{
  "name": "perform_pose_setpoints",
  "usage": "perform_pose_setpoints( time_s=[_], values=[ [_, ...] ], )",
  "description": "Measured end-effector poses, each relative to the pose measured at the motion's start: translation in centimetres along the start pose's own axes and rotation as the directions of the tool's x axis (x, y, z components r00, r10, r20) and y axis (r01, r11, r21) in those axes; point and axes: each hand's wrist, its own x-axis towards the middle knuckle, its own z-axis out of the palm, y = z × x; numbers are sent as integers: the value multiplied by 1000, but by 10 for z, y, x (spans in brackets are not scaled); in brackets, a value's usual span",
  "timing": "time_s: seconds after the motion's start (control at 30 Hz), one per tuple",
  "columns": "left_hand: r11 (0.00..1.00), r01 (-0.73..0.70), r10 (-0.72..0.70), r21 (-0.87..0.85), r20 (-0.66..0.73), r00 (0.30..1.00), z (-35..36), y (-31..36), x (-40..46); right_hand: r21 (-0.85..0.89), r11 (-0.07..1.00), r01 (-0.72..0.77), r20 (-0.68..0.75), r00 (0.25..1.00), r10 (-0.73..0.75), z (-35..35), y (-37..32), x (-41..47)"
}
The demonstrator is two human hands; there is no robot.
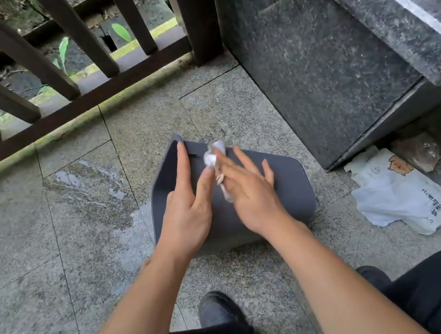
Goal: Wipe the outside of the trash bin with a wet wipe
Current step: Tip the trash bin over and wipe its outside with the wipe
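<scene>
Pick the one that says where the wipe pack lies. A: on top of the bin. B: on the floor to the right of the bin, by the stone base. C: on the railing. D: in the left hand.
B: the wipe pack lies on the floor right of the bin, beside the stone base.

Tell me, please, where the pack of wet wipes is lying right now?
The pack of wet wipes lies on the stone floor at the right of the head view, right of the trash bin, below the dark stone wall.

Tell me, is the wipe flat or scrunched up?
Scrunched: the wipe bunches into a wrinkled wad between the hands, over the bin.
</scene>
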Motion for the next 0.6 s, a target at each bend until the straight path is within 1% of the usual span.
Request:
perform_pose_setpoints(
  time_s=[0.03, 0.07, 0.1, 0.2, 0.23, 0.3, 0.37, 0.47, 0.5, 0.53, 0.57, 0.6],
  values=[
    [1000, 9, -9, -7, -5, 1000, 1, 0, 0, 1, 997, -75, -20, 997, 75, -5, 4, 3],
    [1000, 20, -20, -12, -9, 1000, 1, 1, 0, 12, 993, -117, -31, 993, 118, -8, 5, 5],
    [999, 25, -26, -22, -13, 1000, 2, 3, 1, 23, 994, -106, -27, 994, 107, -8, 0, 6],
    [999, 11, -12, -39, -19, 1000, 5, 8, 5, 34, 995, 91, -4, 996, -91, 5, -25, -3],
    [1000, 10, -10, -27, -12, 1000, 7, 10, 6, 40, 993, 114, -16, 993, -114, 8, -29, -6],
    [1000, 13, -12, -22, 10, 1000, 11, 15, 4, 50, 994, 95, -55, 994, -92, 8, -24, -13],
    [999, 9, -8, -33, 10, 1000, 15, 20, 4, 45, 996, 76, -125, 990, -70, 6, -17, -24],
    [1000, 12, -12, -15, -19, 1000, 20, 19, 8, 85, 991, 100, -154, 984, -86, 14, -16, -45],
    [1000, 14, -14, -2, -12, 1000, 19, 19, 8, 80, 994, 69, -181, 982, -54, 15, -6, -51],
    [1000, 10, -10, 18, -3, 1000, 17, 18, 7, 84, 996, -32, -225, 973, 50, 12, 10, -55],
    [999, 2, -2, 37, 7, 1000, 15, 17, 6, 116, 973, -202, -272, 935, 227, 5, 31, -57],
    [999, 1, -1, 46, 12, 1000, 13, 15, 4, 168, 904, -392, -296, 855, 426, -5, 52, -60]
  ],
)
